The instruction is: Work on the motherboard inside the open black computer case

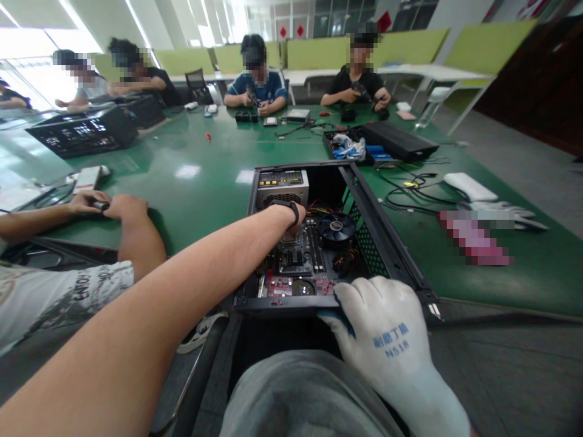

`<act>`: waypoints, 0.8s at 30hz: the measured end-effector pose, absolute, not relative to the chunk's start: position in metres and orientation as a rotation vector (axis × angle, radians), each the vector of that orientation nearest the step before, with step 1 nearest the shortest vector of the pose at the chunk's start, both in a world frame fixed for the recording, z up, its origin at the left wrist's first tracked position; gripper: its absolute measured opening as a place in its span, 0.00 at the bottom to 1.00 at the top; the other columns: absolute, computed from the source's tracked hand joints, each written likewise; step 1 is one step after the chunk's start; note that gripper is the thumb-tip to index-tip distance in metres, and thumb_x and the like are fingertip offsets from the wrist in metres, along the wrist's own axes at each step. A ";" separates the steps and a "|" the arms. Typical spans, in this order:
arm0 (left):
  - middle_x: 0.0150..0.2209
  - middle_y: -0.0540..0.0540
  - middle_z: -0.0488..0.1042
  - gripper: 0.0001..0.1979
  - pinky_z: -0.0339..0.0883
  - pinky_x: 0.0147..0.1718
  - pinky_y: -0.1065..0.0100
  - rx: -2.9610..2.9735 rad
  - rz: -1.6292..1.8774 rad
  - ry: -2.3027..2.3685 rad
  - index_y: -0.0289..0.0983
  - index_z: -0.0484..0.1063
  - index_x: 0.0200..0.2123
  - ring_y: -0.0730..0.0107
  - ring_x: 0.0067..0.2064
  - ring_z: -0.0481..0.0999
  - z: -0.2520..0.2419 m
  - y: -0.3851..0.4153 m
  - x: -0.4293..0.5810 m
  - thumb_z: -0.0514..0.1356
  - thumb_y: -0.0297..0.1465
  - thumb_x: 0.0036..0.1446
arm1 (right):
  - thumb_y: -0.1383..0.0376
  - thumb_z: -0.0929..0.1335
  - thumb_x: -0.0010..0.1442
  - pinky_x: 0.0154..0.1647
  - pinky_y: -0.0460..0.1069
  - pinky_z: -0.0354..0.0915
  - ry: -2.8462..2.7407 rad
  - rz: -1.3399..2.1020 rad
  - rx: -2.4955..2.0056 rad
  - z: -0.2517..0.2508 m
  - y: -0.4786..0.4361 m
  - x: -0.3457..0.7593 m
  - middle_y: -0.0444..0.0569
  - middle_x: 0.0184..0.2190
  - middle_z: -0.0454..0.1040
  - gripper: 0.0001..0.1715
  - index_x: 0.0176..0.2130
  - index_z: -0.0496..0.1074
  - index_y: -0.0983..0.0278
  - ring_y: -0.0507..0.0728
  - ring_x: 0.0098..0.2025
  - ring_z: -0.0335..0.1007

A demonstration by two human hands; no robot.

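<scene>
An open black computer case [387, 243] lies on the green table in front of me. My bare left arm, a black band on its wrist, reaches into it. My left hand [294, 227] points down onto the motherboard [296, 267], between the grey power supply [280, 185] and the round black cooler fan [336, 227]; its fingers are hidden. My right hand [378, 331], in a white glove with blue print, has its fingers curled over the case's near rim.
A seated person at my left rests both hands [98, 203] on the table edge. Several people work across the table. Another opened case [387, 142] stands behind mine and a black one [84, 130] at far left. Cables [410, 188] and white gloves [496, 212] lie to the right.
</scene>
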State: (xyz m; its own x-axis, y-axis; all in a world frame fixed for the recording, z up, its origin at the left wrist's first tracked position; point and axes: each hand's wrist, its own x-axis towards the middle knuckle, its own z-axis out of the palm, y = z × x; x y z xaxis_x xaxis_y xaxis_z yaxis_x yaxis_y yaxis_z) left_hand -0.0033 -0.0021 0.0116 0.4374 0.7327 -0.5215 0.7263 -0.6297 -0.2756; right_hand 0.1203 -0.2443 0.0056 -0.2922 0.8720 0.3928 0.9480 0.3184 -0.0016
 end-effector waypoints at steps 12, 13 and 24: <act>0.41 0.39 0.81 0.28 0.69 0.52 0.59 -2.669 0.942 -1.634 0.34 0.82 0.41 0.48 0.48 0.77 0.013 -0.007 -0.001 0.75 0.34 0.30 | 0.57 0.73 0.51 0.35 0.53 0.43 -2.276 -0.352 -1.631 0.007 -0.244 0.120 0.47 0.27 0.67 0.13 0.34 0.70 0.61 0.59 0.33 0.56; 0.41 0.38 0.81 0.28 0.68 0.52 0.58 -2.676 0.937 -1.642 0.34 0.82 0.41 0.47 0.48 0.77 0.012 -0.007 -0.001 0.75 0.35 0.31 | 0.57 0.73 0.51 0.35 0.53 0.43 -2.278 -0.350 -1.632 0.007 -0.244 0.120 0.47 0.27 0.67 0.13 0.34 0.70 0.60 0.59 0.33 0.56; 0.34 0.38 0.81 0.21 0.69 0.49 0.59 -2.665 0.974 -1.593 0.33 0.82 0.32 0.48 0.44 0.78 0.001 -0.002 -0.002 0.75 0.32 0.28 | 0.57 0.73 0.52 0.35 0.53 0.43 -2.278 -0.328 -1.637 0.006 -0.246 0.121 0.47 0.28 0.67 0.14 0.35 0.70 0.60 0.59 0.33 0.56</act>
